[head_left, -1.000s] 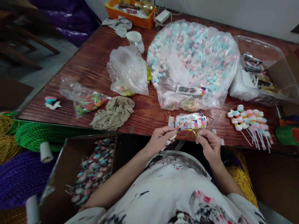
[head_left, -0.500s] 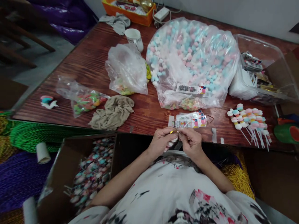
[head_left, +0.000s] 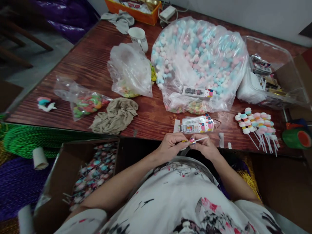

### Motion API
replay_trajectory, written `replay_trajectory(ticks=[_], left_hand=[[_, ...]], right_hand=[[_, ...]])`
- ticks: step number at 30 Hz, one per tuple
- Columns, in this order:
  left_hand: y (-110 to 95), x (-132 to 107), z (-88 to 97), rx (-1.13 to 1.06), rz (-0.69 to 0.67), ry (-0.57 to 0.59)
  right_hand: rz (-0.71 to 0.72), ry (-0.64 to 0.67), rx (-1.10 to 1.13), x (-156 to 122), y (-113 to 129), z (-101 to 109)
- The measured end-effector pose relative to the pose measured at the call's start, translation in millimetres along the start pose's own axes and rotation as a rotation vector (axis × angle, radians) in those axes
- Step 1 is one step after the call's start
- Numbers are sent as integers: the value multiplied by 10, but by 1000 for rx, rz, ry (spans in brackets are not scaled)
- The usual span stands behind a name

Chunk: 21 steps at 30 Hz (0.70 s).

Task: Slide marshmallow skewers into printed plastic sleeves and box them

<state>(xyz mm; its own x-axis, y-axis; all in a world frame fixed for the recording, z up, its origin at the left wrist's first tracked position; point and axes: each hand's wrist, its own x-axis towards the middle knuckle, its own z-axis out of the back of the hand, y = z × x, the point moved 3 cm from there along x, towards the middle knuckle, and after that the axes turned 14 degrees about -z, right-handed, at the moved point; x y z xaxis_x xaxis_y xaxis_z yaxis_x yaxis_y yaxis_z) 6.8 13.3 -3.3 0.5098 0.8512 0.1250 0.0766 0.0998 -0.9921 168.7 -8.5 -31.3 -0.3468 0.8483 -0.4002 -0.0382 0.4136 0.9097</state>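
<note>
My left hand [head_left: 170, 145] and my right hand [head_left: 206, 148] meet at the near table edge, both pinched on a wrapped candy skewer [head_left: 195, 140] whose white stick juts out to the right. Part of the skewer is hidden under my left fingers. Just beyond my hands lies a small stack of printed wrappers [head_left: 196, 125]. A row of finished marshmallow skewers [head_left: 257, 125] lies to the right. A big clear bag of pastel marshmallows [head_left: 198, 55] fills the table's middle.
A brown table [head_left: 85, 65] holds two smaller candy bags [head_left: 130, 71] [head_left: 84, 102], a beige cloth [head_left: 117, 115], a white cup [head_left: 138, 37], a clear bin [head_left: 273, 76] and an orange tray [head_left: 133, 13]. A cardboard box of wrapped skewers [head_left: 95, 172] sits below left.
My right hand came in from the right to meet my left, closing the gap. The yellow tie it held is no longer stretched between them; both hands now pinch the skewer.
</note>
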Motion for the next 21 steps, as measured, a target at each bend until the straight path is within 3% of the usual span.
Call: replay_trajectory(ticks=[2, 4, 6, 8, 11, 13, 16, 21], left_hand=[[26, 6, -9, -66, 126, 115], [101, -43, -30, -220, 362, 188], [183, -131, -59, -384, 587, 221], [240, -222, -97, -516, 724, 281], [265, -328, -149, -630, 838, 458], [245, -358, -159, -641, 866, 559], [186, -351, -164, -613, 865, 663], [117, -263, -172, -577, 749, 757]], right_hand=[[7, 170, -157, 11, 37, 37], [178, 220, -432, -41, 107, 27], [516, 168, -773, -169, 208, -39], [885, 105, -1058, -340, 294, -139], [1229, 132, -1234, -527, 380, -258], [1328, 178, -1206, -573, 429, -295], [1365, 230, -1131, -559, 453, -314], [1257, 242, -1099, -472, 383, -301]])
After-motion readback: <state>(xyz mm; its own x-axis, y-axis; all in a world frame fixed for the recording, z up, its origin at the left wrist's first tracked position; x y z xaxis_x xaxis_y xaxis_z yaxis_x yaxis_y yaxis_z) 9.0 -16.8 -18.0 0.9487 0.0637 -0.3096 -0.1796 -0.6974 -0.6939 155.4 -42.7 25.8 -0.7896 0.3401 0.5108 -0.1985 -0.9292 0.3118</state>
